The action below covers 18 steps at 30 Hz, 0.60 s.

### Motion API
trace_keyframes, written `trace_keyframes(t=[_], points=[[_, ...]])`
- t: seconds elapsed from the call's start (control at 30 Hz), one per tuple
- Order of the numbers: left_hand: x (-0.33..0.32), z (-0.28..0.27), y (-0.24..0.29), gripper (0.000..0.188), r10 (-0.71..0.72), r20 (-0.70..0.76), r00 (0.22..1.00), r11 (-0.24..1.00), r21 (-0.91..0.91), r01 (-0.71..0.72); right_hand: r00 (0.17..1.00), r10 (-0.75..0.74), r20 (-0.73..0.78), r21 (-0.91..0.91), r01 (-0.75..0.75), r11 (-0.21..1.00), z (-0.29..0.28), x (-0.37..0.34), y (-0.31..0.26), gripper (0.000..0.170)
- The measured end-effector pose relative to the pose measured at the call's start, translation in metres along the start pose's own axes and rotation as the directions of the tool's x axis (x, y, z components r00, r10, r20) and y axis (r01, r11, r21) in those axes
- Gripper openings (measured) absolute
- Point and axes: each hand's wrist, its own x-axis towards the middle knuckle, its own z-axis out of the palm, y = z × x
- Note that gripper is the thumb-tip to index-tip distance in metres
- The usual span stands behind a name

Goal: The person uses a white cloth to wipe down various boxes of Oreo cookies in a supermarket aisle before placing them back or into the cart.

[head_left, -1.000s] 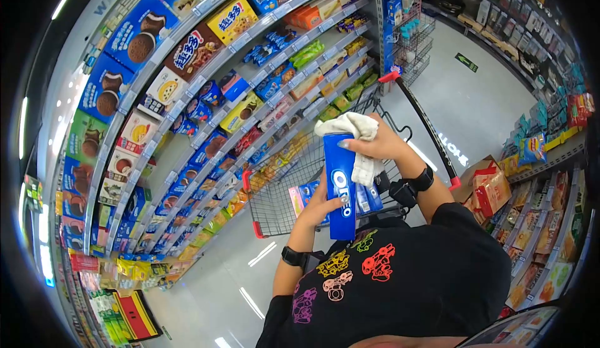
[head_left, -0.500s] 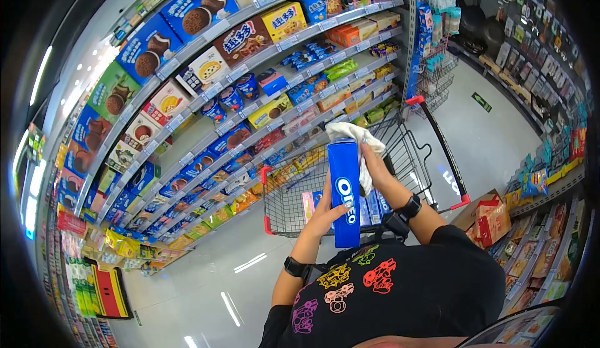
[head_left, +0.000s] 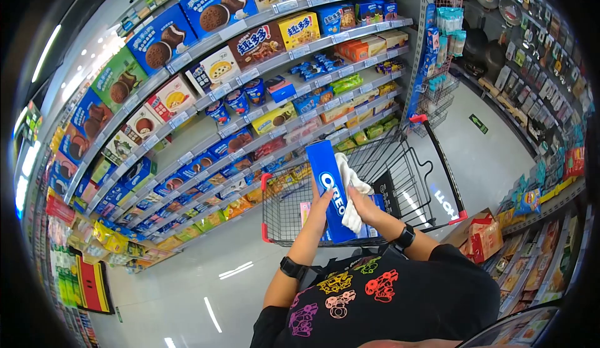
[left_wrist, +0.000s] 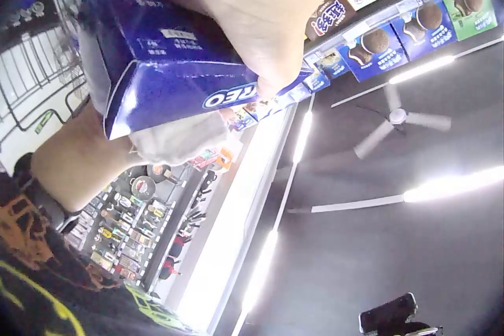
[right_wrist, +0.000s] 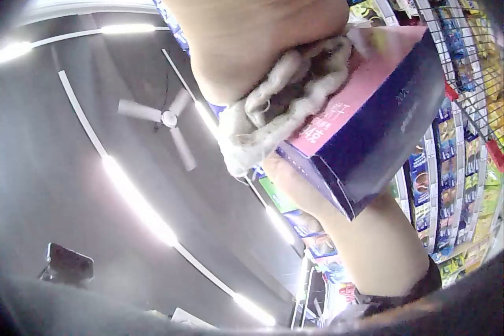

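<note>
A blue Oreo box (head_left: 329, 188) is held up in front of the chest, tilted with its top leaning left. My left hand (head_left: 320, 209) grips it from the left side, thumb across the front near the lettering. On the other side, my right hand (head_left: 367, 209) holds a white cloth (head_left: 347, 171) against the box's right side. In the right wrist view the bunched cloth (right_wrist: 291, 96) lies on the pink face of the box (right_wrist: 386, 119), under the right hand (right_wrist: 260, 13). The left wrist view shows the left hand (left_wrist: 244, 13) over the box (left_wrist: 165, 44).
Under the hands stands a wire shopping cart (head_left: 284, 213) with blue packages inside and a black handle (head_left: 442, 163) at right. Shelves of biscuit boxes (head_left: 219, 7) curve along the left and front. A cardboard box with red packets (head_left: 484, 235) stands by the right-hand shelves.
The right hand and cloth have moved from the box's top end down along its right side. The box's top has tilted left, and the head view has shifted.
</note>
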Motion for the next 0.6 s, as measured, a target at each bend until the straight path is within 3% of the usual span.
trace_keyframes(t=[0.07, 0.1, 0.13, 0.17, 0.23, 0.3, 0.33, 0.37, 0.5, 0.6], points=[[0.004, -0.004, -0.003, 0.050, -0.005, 0.013, 1.000, 0.999, 0.040, 0.005, 1.000, 0.024, 0.018, -0.130, -0.021, 0.991, -0.003, -0.005, -0.010, 0.050], [0.007, -0.007, -0.006, 0.050, -0.010, 0.019, 1.000, 0.998, 0.060, 0.008, 0.998, -0.054, 0.040, -0.121, 0.058, 0.991, -0.005, -0.003, -0.008, 0.048], [0.011, -0.012, -0.010, 0.054, -0.113, 0.038, 0.993, 0.994, 0.007, 0.113, 0.990, -0.132, 0.058, -0.111, 0.138, 0.984, -0.007, -0.002, -0.007, 0.045], [0.016, -0.017, -0.016, 0.060, -0.216, 0.065, 0.974, 0.975, -0.043, 0.219, 0.991, -0.120, 0.067, -0.069, 0.125, 0.990, -0.010, 0.001, -0.009, 0.045], [0.015, -0.010, -0.011, 0.057, -0.291, 0.111, 0.950, 0.951, -0.073, 0.299, 0.858, -0.507, 0.079, -0.234, 0.511, 0.827, -0.004, 0.014, -0.030, 0.044], [0.012, -0.004, -0.001, 0.056, -0.314, 0.176, 0.933, 0.940, -0.083, 0.332, 0.708, -0.681, 0.187, -0.388, 0.690, 0.611, -0.003, 0.017, -0.047, 0.044], [0.008, 0.000, 0.007, 0.057, -0.300, 0.217, 0.929, 0.943, -0.082, 0.323, 0.683, -0.682, 0.261, -0.459, 0.709, 0.535, -0.004, 0.015, -0.054, 0.044], [0.004, 0.010, 0.017, 0.064, -0.285, 0.126, 0.950, 0.958, -0.007, 0.288, 0.660, -0.672, 0.336, -0.521, 0.724, 0.451, -0.005, 0.014, -0.059, 0.045], [0.010, -0.005, 0.025, 0.064, -0.316, 0.159, 0.935, 0.925, -0.169, 0.341, 0.676, -0.577, 0.458, -0.545, 0.726, 0.418, 0.005, 0.008, -0.066, 0.042], [0.013, -0.006, 0.029, 0.062, -0.238, 0.139, 0.961, 0.949, -0.180, 0.260, 0.660, -0.575, 0.483, -0.470, 0.750, 0.466, 0.008, 0.003, -0.070, 0.043]])
